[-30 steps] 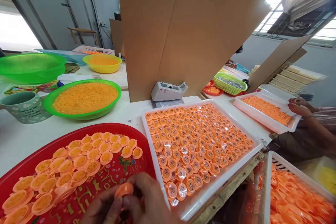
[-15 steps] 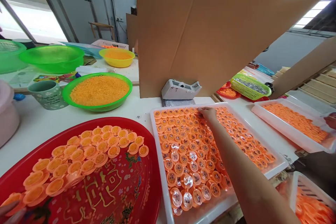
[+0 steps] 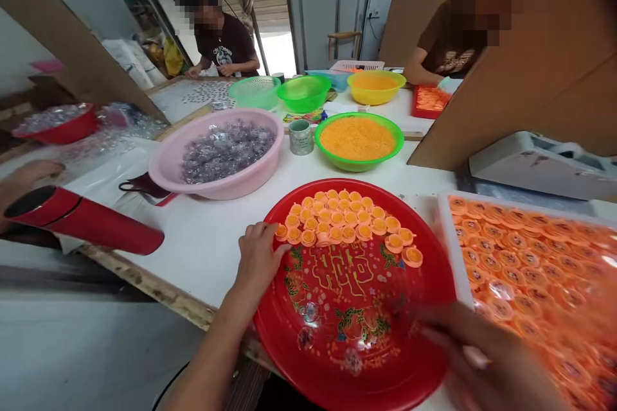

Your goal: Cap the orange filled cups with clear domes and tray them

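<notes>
A round red tray [image 3: 347, 334] lies in front of me with rows of orange caps [image 3: 337, 221] with yellow centres across its far half. My left hand [image 3: 258, 260] rests on the tray's left rim, its bent fingers pinching the leftmost orange cap [image 3: 280, 231]. My right hand [image 3: 486, 356] hovers low at the tray's right edge, beside the white tray [image 3: 446, 237] of orange caps with clear covers. That hand is smeared by motion, so I cannot make out its fingers.
A pink basin [image 3: 168, 170] of clear pieces, a green bowl [image 3: 359, 164] of yellow bits and a mug [image 3: 301, 137] stand behind. A red tube [image 3: 81, 221] held by another person's hand [image 3: 29, 173] lies left. Tape dispenser [image 3: 540, 164] and cardboard [image 3: 544, 77] right. Two people work at the far side.
My view has swung left. My right hand has pulled back from the far end of the white tray to the near side. My left hand has come up to the rows of caps.
</notes>
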Demonstrator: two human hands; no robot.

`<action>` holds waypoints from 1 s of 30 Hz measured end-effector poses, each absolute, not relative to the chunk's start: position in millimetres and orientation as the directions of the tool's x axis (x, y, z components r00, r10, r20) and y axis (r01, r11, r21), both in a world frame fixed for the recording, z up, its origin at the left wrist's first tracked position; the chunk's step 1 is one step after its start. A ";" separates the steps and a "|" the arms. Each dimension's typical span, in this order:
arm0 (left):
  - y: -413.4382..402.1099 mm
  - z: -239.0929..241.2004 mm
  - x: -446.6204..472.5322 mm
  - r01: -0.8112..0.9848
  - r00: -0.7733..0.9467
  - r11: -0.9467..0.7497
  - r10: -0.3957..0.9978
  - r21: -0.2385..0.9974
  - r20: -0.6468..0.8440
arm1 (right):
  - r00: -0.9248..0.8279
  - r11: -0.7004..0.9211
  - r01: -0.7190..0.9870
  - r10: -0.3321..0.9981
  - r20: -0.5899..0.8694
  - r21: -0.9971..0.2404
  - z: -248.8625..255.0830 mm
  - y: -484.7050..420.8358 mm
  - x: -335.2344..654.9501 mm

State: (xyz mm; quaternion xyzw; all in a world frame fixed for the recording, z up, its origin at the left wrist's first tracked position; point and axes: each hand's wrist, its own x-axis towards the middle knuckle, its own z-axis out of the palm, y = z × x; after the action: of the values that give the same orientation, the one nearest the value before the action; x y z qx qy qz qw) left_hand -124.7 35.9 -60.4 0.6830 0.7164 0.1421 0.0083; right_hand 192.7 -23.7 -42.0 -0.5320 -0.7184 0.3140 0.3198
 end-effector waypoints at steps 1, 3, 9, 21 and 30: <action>39.1 -59.4 -122.0 0.976 -0.055 0.017 0.983 0.215 0.174 | -0.285 0.250 0.569 0.954 0.097 -0.783 -42.3 -37.9 179.9; 45.0 -56.0 -118.5 0.973 -0.013 -0.023 0.988 0.230 0.151 | -0.373 0.259 0.600 0.927 0.022 -0.757 -45.8 -55.9 153.1; 36.6 -54.5 -118.6 0.928 0.105 -0.115 0.993 0.355 0.046 | -0.478 0.316 0.637 0.877 -0.038 -0.703 -67.9 -59.4 121.2; -0.2 -61.1 -96.8 0.822 0.062 -0.014 0.996 0.570 -0.065 | -0.622 0.460 0.587 0.783 -0.007 -0.666 -60.4 -60.8 63.3; -21.8 -41.2 -69.7 0.584 0.054 0.095 0.986 0.806 -0.155 | -0.472 0.256 0.680 0.870 -0.143 -0.688 -65.6 -79.1 110.2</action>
State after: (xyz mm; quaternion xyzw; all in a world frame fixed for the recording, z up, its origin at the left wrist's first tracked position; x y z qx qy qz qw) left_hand -69.7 -21.8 -41.2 0.6183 0.6348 0.2648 0.3802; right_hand 110.2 -79.1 -65.6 -0.4962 -0.7809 0.3550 0.1341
